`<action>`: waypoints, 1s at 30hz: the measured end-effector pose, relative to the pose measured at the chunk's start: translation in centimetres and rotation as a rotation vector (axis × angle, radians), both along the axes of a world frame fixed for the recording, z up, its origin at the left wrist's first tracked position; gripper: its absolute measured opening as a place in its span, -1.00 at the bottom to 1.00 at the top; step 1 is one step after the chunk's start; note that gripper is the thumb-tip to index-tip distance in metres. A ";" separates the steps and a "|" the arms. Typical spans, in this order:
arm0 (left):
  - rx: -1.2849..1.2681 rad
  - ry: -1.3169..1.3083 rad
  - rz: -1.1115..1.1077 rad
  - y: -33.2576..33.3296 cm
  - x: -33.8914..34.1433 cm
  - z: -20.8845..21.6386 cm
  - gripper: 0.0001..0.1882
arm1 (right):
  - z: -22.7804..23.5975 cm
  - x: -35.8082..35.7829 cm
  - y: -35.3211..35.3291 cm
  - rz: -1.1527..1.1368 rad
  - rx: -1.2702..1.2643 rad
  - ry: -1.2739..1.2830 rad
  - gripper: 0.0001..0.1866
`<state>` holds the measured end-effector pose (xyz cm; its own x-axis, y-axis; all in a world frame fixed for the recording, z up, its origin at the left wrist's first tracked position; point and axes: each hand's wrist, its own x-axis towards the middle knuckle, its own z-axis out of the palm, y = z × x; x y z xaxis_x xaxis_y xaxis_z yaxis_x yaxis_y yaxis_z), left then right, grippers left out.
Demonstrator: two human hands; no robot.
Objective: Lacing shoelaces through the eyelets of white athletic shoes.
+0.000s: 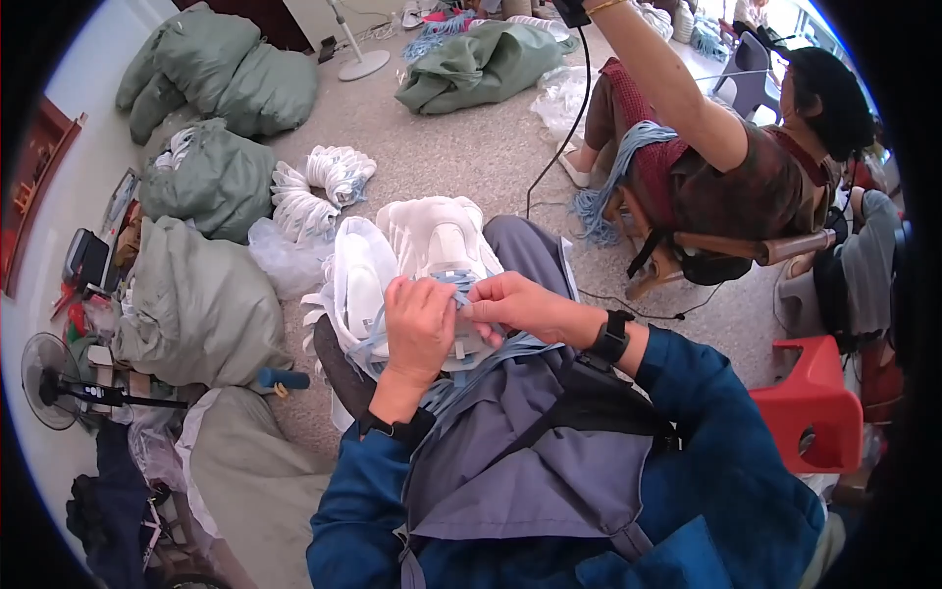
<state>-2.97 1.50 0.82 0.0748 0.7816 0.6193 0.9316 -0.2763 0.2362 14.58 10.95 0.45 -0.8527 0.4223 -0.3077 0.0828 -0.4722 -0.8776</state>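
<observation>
White moulded masks (pixel 432 245) stacked on lap; left hand (pixel 420 329) and right hand (pixel 515 302) pinch pale blue straps (pixel 461 285) on top mask. Speckled concrete floor (pixel 461 157), grey-green sacks (pixel 196 304) along wall, red stool (pixel 810 402) beside.

A small garment-type workshop: stuffed green sacks (pixel 211 83), stacked white masks (pixel 324 191), seated co-worker (pixel 726 147).

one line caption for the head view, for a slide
Left hand and right hand pinch a pale blue strap on a white moulded mask over the lap.
</observation>
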 end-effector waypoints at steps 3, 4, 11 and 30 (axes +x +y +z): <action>-0.021 0.008 0.022 -0.9 -0.4 0.2 -0.78 | -0.4 0.8 0.9 -0.011 0.285 -0.034 -0.75; -0.058 0.028 0.031 -1.4 -0.6 0.2 -0.78 | -0.3 1.2 1.1 -0.033 0.464 -0.073 -0.76; -0.200 0.106 0.040 -2.0 -1.1 0.5 -0.80 | -0.7 1.6 -0.3 -0.087 1.161 -0.055 -0.78; -0.372 0.006 0.437 -17.5 -8.8 4.3 -0.95 | -1.9 0.7 -0.6 -0.306 1.277 -0.053 -0.76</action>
<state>-11.77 -16.04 5.17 -0.3011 0.9061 0.2972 0.9424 0.2352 0.2379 15.26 10.32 -1.49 -0.6704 0.6115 0.4203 0.1687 0.6772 -0.7162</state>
